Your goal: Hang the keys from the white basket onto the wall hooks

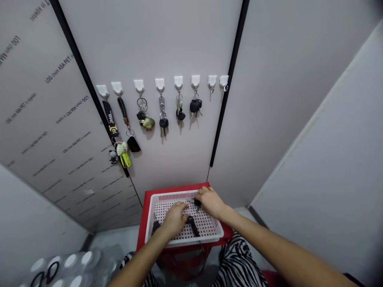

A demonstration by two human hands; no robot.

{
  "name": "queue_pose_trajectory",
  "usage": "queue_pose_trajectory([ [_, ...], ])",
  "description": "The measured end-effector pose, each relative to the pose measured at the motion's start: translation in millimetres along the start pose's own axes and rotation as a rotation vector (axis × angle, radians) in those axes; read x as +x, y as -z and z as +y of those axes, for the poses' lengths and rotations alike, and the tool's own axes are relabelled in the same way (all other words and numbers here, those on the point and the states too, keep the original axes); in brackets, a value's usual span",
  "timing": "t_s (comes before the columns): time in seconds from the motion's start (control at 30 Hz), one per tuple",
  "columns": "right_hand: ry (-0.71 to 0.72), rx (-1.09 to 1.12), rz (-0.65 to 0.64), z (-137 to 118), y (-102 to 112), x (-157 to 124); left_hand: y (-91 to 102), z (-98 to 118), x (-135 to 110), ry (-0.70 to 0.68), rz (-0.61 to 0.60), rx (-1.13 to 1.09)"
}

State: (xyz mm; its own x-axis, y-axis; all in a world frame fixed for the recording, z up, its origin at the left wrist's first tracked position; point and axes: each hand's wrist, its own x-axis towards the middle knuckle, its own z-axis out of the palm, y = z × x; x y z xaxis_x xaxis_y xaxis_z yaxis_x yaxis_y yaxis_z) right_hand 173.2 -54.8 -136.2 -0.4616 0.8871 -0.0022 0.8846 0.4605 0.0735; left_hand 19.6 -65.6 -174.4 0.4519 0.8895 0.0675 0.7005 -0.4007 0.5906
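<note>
Both my hands are down in a white perforated tray (156, 200) that rests on a red stool (147, 196). My left hand (174, 219) lies over a black key (193, 225) in the tray, fingers curled on it. At the tray's far rim my right hand (210, 201) pinches a small black key (197, 202). Another dark key (155, 225) lies at the tray's left side. On the wall above is a row of white hooks (159, 84); several carry keys and keychains, and the two rightmost hooks (218, 81) are bare.
Grey wall panels with black seams surround the spot. A pack of bottles with white caps (67, 265) sits at the lower left with a black ring shape on it. Zebra-striped fabric (237, 265) covers my lap below the stool.
</note>
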Motion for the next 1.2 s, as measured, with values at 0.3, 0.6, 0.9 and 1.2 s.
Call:
queue_pose_trajectory([
  [0.3,-0.048,0.221,0.010,0.1,7.5,-0.7,4.4,3.0,-1.7,0.068,0.055,-0.212],
  [0.6,-0.277,1.346,0.032,-2.8,25.0,7.3,6.8,25.3,12.2,0.019,-0.033,-0.785],
  [0.9,-0.436,1.582,0.209,-3.4,33.9,8.6,33.7,25.6,16.7,0.054,0.172,-0.760],
  [1.2,-0.136,1.299,0.236,-9.2,41.4,9.2,57.5,32.4,21.7,0.022,0.163,-0.811],
])
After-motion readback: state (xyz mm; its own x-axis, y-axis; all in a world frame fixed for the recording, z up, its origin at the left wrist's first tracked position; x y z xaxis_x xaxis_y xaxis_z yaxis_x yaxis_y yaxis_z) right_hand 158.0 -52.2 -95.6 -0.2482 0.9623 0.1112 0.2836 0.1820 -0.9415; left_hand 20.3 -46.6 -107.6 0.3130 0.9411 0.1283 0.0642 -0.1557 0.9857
